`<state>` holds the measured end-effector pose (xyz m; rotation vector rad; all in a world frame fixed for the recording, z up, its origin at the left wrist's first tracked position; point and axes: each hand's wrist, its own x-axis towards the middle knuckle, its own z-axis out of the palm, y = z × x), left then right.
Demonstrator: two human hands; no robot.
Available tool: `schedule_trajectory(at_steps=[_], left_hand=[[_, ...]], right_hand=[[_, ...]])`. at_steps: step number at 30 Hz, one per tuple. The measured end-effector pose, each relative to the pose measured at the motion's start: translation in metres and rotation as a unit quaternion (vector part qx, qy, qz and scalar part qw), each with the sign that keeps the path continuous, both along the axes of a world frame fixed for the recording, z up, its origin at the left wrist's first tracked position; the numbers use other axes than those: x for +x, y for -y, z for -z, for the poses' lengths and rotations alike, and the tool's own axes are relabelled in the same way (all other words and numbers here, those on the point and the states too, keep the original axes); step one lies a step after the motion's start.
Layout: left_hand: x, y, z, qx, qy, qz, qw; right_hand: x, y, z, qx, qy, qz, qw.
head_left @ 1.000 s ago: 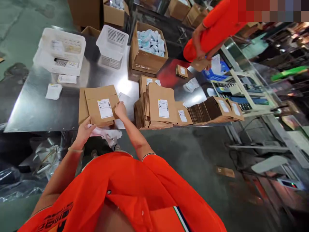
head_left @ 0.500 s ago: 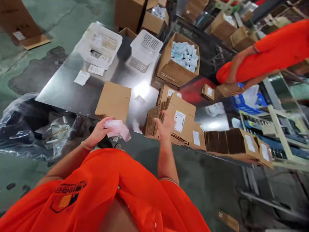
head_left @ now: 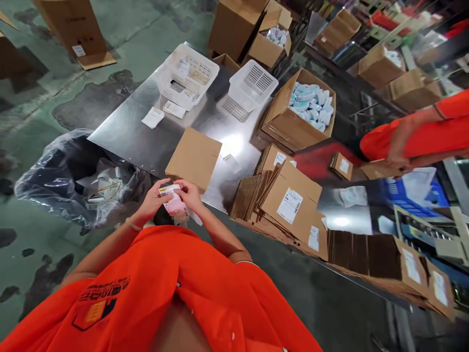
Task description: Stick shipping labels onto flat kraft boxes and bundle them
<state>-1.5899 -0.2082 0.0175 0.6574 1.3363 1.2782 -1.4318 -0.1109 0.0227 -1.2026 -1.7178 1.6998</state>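
My left hand (head_left: 156, 201) is closed on a strip of white and pink labels (head_left: 175, 205) near the table's front edge. From the other side, my right hand (head_left: 191, 196) pinches the upper part of the same labels. Just beyond my hands lies a stack of flat brown cardboard (head_left: 194, 157). To the right stand bundles of folded cardboard (head_left: 289, 198) with white labels on them. Two small piles of white labels (head_left: 153, 118) rest on the metal table at the left.
On the table (head_left: 122, 139) stand two white plastic baskets (head_left: 205, 73) (head_left: 269, 83) and a carton (head_left: 280, 124) of round, pale blue items. A bin lined with clear plastic (head_left: 47, 183) is at the left. A person in orange (head_left: 414, 139) handles cardboard across the table.
My right hand has moved left from beside the cardboard bundles and taken hold of the labels in my left hand. The view has shifted, so the table appears further right.
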Motion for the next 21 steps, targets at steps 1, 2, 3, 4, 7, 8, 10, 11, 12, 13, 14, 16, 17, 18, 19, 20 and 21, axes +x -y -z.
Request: schedule_trajectory(at_steps=[1,2,3,4,7,8,10,11,12,13,14,16,17,18,19,20,21], left_hand=[[0.001,-0.001,-0.003,0.001,-0.012,0.008,1.000],[0.001,-0.004,-0.005,-0.002,-0.020,0.010,1.000],[0.000,-0.008,-0.006,-0.003,-0.029,0.010,1.000],[0.000,-0.013,-0.006,-0.004,-0.038,0.012,0.999],[0.002,-0.027,-0.003,0.000,-0.074,0.020,0.997],[0.004,-0.032,-0.002,0.000,-0.085,0.022,0.996],[0.007,-0.039,0.001,-0.002,-0.096,0.022,0.995],[0.007,-0.043,0.003,-0.005,-0.094,0.022,0.995],[0.007,-0.046,0.005,-0.008,-0.087,0.023,0.996],[0.005,-0.049,0.008,-0.013,-0.076,0.028,0.997],[0.004,-0.051,0.010,-0.022,-0.060,0.038,0.997],[0.001,-0.054,0.017,-0.055,-0.023,0.077,0.995],[0.001,-0.055,0.020,-0.074,-0.004,0.097,0.992],[0.002,-0.055,0.024,-0.094,0.013,0.111,0.989],[0.005,-0.054,0.028,-0.111,0.029,0.116,0.987],[0.009,-0.053,0.032,-0.122,0.043,0.111,0.985],[0.013,-0.051,0.037,-0.129,0.054,0.098,0.985]], right_hand=[[-0.002,-0.002,-0.001,-0.003,0.002,-0.003,1.000],[-0.003,-0.005,-0.001,-0.005,0.002,-0.001,1.000],[-0.003,-0.007,-0.001,-0.006,0.001,0.003,1.000],[-0.002,-0.008,0.000,-0.008,0.001,0.008,1.000],[0.002,-0.010,0.004,-0.017,0.015,0.034,0.999],[0.004,-0.009,0.005,-0.015,0.026,0.047,0.998],[0.007,-0.003,0.005,0.015,0.054,0.076,0.996],[0.009,0.000,0.002,0.043,0.072,0.087,0.993],[0.012,0.003,-0.001,0.077,0.090,0.094,0.989],[0.014,0.003,-0.007,0.112,0.109,0.098,0.983],[0.016,0.001,-0.013,0.146,0.128,0.102,0.976],[0.019,-0.017,-0.025,0.197,0.162,0.120,0.959],[0.020,-0.033,-0.030,0.213,0.177,0.134,0.952],[0.019,-0.053,-0.034,0.221,0.193,0.149,0.944],[0.017,-0.075,-0.035,0.223,0.209,0.162,0.938],[0.014,-0.098,-0.035,0.220,0.225,0.170,0.934],[0.011,-0.120,-0.032,0.213,0.242,0.171,0.931]])
